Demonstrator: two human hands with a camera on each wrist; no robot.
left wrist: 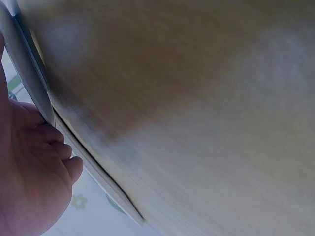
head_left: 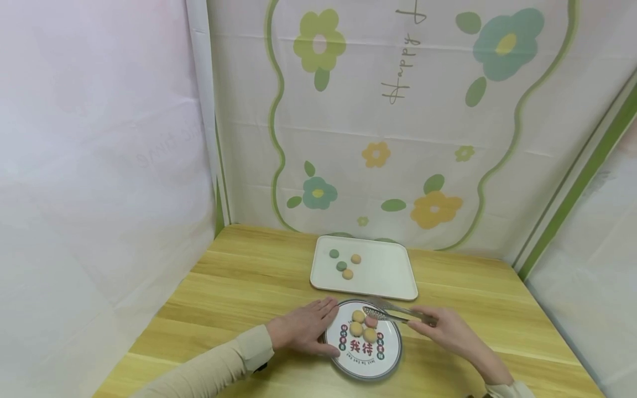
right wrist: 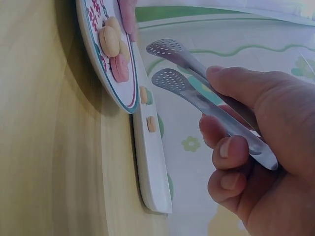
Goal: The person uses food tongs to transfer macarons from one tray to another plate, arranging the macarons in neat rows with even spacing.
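Beside the round plate (head_left: 363, 367) my left hand (head_left: 307, 326) is spread, its fingers and thumb resting at the left rim. My right hand (head_left: 448, 331) grips metal tongs (right wrist: 211, 105) with perforated ends, held above the plate's upper right. In the right wrist view the two tong ends stand apart with nothing between them. Three yellow macarons (head_left: 356, 329) and a pink macaron (head_left: 371, 321) sit together on the plate, above its red lettering. In the head view the tong ends overlap the pink one.
Behind the plate lies a white rectangular tray (head_left: 383, 271) carrying two green macarons (head_left: 334, 254) and two orange macarons (head_left: 355, 258). The wooden table (head_left: 249, 276) runs back to a flower-printed cloth (head_left: 348, 121), with pale curtains at both sides.
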